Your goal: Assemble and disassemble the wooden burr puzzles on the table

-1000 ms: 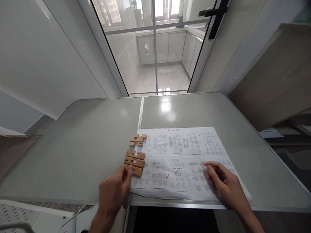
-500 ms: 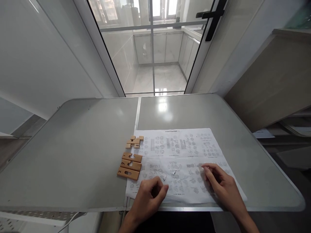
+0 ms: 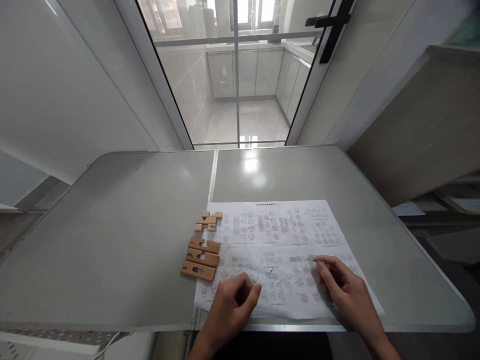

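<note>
A large printed sheet of paper (image 3: 285,235), covered in small line diagrams, lies creased on the table. My left hand (image 3: 234,302) rests over its lower left part, fingers curled in and thumb close to the forefinger; nothing shows in it. On the sheet's lower right lies my right hand (image 3: 343,282), its fingers bent together and no object visible between them. Left of the sheet, partly on its edge, several notched wooden puzzle pieces are set out. Three longer brown numbered pieces (image 3: 200,257) lie side by side, with smaller, lighter pieces (image 3: 207,220) beyond them.
The grey folding table (image 3: 123,240) has a metal seam (image 3: 212,175) down its middle and a metal rim. Beyond its far edge stands a glass door (image 3: 258,120) with a black handle (image 3: 330,22). A shelf unit (image 3: 420,115) rises at the right.
The view has shifted very slightly. Both hands keep their pose on the paper, and the wooden pieces lie as before.
</note>
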The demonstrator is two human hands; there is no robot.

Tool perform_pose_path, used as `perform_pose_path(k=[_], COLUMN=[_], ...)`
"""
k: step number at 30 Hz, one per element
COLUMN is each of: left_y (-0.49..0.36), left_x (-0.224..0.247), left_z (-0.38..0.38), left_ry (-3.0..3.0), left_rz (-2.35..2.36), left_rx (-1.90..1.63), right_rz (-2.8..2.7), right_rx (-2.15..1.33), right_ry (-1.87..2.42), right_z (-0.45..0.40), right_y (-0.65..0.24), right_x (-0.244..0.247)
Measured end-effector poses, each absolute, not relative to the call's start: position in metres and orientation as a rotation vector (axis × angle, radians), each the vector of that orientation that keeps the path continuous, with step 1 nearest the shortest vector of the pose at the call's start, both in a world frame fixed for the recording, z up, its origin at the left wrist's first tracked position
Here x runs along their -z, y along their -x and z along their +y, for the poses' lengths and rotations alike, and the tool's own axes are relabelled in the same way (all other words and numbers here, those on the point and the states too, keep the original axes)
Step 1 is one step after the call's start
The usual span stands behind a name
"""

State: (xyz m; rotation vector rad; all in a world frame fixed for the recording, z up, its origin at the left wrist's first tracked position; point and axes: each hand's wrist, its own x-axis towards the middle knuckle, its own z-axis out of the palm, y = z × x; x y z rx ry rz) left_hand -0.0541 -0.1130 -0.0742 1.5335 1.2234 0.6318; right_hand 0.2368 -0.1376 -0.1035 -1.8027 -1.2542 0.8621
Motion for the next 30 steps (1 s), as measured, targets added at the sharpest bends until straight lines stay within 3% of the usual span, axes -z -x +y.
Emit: perform_pose_path(k=[30], left_y=[0.052], left_x=[0.071], left_z=[-0.114], left_ry=[-1.524], left_rz=[1.232], left_rx=[-0.651], right_rz=[-1.284], right_rx=[-0.894], right_ry=[1.774], right_z=[-0.135], right_y=[-0.242], right_x=[0.111])
